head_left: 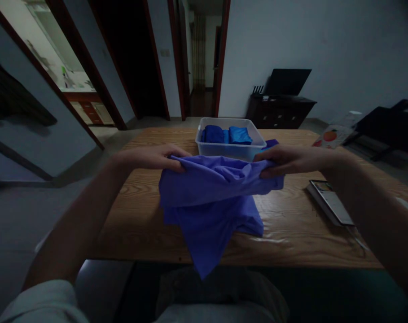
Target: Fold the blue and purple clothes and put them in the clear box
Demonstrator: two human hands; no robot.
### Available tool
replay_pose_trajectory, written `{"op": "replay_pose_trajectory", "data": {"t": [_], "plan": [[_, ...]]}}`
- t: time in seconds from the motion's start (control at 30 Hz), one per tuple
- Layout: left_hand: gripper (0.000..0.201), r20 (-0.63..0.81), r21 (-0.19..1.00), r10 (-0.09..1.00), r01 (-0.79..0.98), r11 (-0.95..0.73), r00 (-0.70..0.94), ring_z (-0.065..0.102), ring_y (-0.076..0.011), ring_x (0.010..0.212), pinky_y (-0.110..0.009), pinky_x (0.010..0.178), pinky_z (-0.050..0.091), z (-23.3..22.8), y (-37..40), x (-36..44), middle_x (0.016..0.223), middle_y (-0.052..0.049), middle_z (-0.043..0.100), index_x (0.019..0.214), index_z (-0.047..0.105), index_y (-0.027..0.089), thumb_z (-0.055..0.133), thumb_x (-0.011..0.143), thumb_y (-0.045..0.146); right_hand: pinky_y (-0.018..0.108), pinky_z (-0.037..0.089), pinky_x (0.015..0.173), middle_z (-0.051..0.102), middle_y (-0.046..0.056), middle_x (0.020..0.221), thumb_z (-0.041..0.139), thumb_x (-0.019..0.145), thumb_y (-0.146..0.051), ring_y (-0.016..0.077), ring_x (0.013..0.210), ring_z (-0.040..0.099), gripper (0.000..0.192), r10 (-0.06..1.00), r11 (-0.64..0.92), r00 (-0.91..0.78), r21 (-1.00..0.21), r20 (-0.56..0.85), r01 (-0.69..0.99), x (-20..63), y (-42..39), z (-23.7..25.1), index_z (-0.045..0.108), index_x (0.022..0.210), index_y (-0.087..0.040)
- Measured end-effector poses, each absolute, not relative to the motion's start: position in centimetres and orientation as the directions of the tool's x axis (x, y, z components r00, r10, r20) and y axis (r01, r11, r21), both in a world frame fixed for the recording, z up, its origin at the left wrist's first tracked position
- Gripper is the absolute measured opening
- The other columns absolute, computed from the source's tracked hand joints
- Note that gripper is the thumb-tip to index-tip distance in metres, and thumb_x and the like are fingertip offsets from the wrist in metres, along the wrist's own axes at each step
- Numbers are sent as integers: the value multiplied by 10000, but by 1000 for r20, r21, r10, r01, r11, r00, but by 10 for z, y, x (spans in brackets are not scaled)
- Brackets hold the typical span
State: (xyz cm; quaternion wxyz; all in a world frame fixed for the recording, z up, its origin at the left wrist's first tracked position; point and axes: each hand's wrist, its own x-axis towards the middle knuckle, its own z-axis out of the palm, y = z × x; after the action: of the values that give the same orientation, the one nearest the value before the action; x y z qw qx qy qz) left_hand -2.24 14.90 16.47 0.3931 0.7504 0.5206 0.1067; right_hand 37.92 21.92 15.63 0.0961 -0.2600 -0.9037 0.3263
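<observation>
A purple cloth garment (210, 188) is stretched between my two hands above the wooden table, its exact kind not clear. My left hand (166, 158) pinches its upper left edge, thumb and fingers closed on the fabric. At the upper right edge, my right hand (278, 160) grips the cloth the same way. The lower part droops onto the tabletop, and one pointed corner hangs past the front edge. Just behind the cloth stands a clear plastic bin (230, 150) holding folded blue cloths (224, 134). More blue and purple fabric shows beside the bin, partly hidden by my right hand.
On the wooden table (136, 211), a tablet-like device (330, 202) with a cable lies at the right. A clear bottle (338, 130) with a fruit label stands behind my right forearm. Beyond the table are a dark cabinet (279, 111) with a screen and a doorway.
</observation>
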Motion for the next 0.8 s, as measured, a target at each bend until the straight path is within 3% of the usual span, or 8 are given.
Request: {"op": "replay_pose_trajectory", "data": {"t": [0.1, 0.2, 0.3, 0.37, 0.4, 0.47, 0.6, 0.8], "plan": [[294, -327, 772, 808, 632, -71, 490, 736, -289, 854, -307, 709, 577, 175, 132, -21, 780, -13, 740, 791, 818, 230, 879, 604, 449, 263, 570, 636, 755, 16, 873, 786, 968, -547, 191, 757, 716, 349, 379, 504, -894, -757, -240, 417, 381, 217, 167, 799, 1079, -217], [210, -457, 815, 565, 577, -42, 687, 718, -262, 739, -316, 628, 579, 186, 99, -3, 774, -19, 766, 793, 829, 278, 873, 649, 424, 274, 600, 704, 790, 50, 932, 816, 966, -482, 217, 820, 764, 274, 245, 494, -930, -790, -273, 362, 376, 195, 181, 792, 1044, -220], [156, -448, 882, 120, 460, -106, 886, 773, -269, 824, -325, 702, 633, 193, 68, 18, 922, -43, 819, 878, 830, 322, 860, 748, 403, 285, 611, 824, 811, 94, 994, 809, 982, -390, 238, 937, 792, 156, -178, 535, -955, -838, -238, 109, 362, 159, 191, 766, 1026, -246], [155, -381, 911, 65, 386, -144, 922, 777, -267, 830, -319, 714, 633, 193, 64, 21, 933, -56, 823, 859, 822, 315, 874, 745, 407, 276, 606, 849, 816, 102, 1033, 782, 1002, -389, 237, 984, 794, 150, -338, 473, -924, -881, -180, -2, 352, 144, 193, 749, 1057, -253], [146, -365, 901, 190, 397, -175, 911, 768, -262, 824, -317, 721, 624, 190, 69, 17, 928, -58, 822, 873, 825, 307, 847, 771, 408, 273, 603, 857, 817, 98, 1058, 753, 1023, -387, 232, 995, 792, 147, -306, 487, -937, -874, -167, -3, 348, 143, 192, 749, 1086, -254], [209, -301, 835, 568, 500, -231, 766, 755, -265, 889, -315, 788, 605, 179, 92, 0, 994, -52, 830, 976, 842, 287, 777, 820, 410, 278, 595, 870, 814, 73, 1099, 677, 1067, -360, 224, 997, 783, 151, -38, 623, -986, -775, -165, 106, 343, 158, 183, 756, 1148, -260], [381, -209, 715, 837, 663, -221, 505, 747, -291, 1094, -320, 943, 579, 126, 166, -39, 1181, -31, 825, 1129, 830, 242, 678, 856, 459, 279, 552, 725, 791, 16, 959, 659, 1015, -253, 209, 819, 733, 136, 531, 826, -847, -230, 13, 514, 337, 224, 133, 768, 1096, -257], [286, -56, 463, 945, 847, -261, 322, 735, -248, 929, -318, 865, 566, 40, 226, -44, 1015, -71, 805, 989, 808, 176, 590, 939, 355, 351, 468, 828, 741, 177, 1145, 445, 1044, -92, 259, 914, 676, 341, 663, 730, -719, 34, 208, 682, 321, 264, 46, 721, 1243, -108]]}}
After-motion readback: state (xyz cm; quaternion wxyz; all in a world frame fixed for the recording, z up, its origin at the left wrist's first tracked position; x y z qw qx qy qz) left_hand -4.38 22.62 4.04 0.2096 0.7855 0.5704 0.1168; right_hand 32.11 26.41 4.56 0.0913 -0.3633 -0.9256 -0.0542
